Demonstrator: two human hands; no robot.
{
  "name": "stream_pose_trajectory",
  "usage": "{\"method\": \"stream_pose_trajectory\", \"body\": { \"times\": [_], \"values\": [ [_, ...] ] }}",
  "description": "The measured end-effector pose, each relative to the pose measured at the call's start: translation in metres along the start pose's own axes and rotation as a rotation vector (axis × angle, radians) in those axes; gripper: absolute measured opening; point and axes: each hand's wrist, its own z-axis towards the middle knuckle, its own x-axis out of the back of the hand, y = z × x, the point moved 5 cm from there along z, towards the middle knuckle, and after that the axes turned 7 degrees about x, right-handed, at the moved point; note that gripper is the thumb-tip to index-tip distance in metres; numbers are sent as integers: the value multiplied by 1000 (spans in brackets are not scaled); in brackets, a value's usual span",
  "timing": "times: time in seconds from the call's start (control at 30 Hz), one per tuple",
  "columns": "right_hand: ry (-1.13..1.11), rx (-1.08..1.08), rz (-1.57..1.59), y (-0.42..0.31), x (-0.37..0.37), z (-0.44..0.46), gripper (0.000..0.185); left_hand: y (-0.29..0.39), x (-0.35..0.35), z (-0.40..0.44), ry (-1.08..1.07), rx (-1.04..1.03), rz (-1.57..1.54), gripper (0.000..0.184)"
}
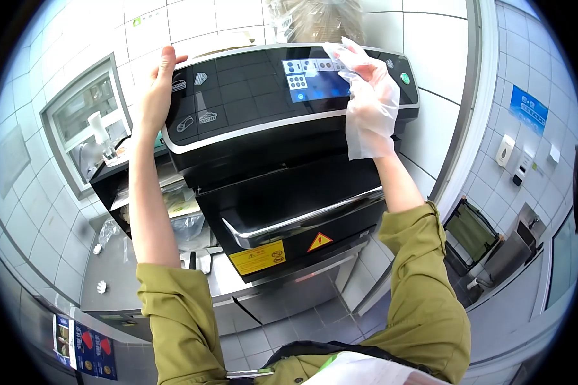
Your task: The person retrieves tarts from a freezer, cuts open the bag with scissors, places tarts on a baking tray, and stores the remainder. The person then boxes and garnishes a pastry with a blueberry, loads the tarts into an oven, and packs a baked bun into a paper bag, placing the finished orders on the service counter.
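Observation:
A black machine with a silver-edged top panel (pixel 237 96) stands in front of me. Bare and ungloved, my left hand (pixel 153 96) grips the panel's left end, its fingers partly hidden behind the edge. My right hand (pixel 370 93) wears a loose clear plastic glove. Its bent fingers are apart at the right side of the lit touchscreen (pixel 311 80); whether a fingertip touches the glass I cannot tell. A round green-lit button (pixel 405 78) is to the right of that hand. Lower on the machine, a shiny metal handle (pixel 302 218) runs across its front.
Left of the machine are a black shelf (pixel 119 192) and a steel counter (pixel 109 276). Plastic-wrapped stacked items (pixel 324 22) stand behind it. A doorway at right shows a soap dispenser (pixel 505 151) and a sink (pixel 510 250). Yellow warning labels (pixel 257 256) mark the machine's front.

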Motion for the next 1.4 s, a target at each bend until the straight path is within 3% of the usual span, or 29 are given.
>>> {"method": "stream_pose_trajectory", "body": {
  "times": [0.07, 0.13, 0.27, 0.33, 0.4, 0.53, 0.8, 0.97, 1.13, 1.2, 1.27, 1.4],
  "values": [
    [-60, 55, -145, -2, 0, 1, 19, 2, 0, -3, 25, -16, -2, 68],
    [-136, -78, -276, -10, -5, 1, 31, 2, -1, -3, 36, -15, -11, 68],
    [164, 28, -17, 8, 16, -5, 21, -2, 0, 1, 15, 9, -31, 69],
    [107, 58, 14, 8, 28, -7, 17, -2, -1, 2, -26, -6, -42, 69],
    [172, -42, 101, -13, 31, -5, 20, -1, 0, 3, -4, -32, -21, 69],
    [38, 12, -12, 6, 35, -10, 18, 2, -1, 0, 46, -51, -7, 68],
    [-127, -87, -112, -5, 28, -12, 18, 1, 1, 0, 40, -24, -8, 67],
    [27, -41, 44, 9, 37, -13, 23, 3, 1, -3, 35, -21, 7, 67],
    [-48, -161, 19, 8, 30, -18, 20, 3, 1, 0, 17, -36, 11, 66],
    [-114, -181, -146, -6, 17, -23, 18, 2, -1, -2, -6, 2, -26, 65],
    [-145, -52, 97, -3, 11, -21, 14, 3, -1, -2, 5, -4, -25, 64],
    [-206, 58, 12, -11, 12, -18, 14, 5, 1, -5, 51, -46, 13, 64]
  ]
}}
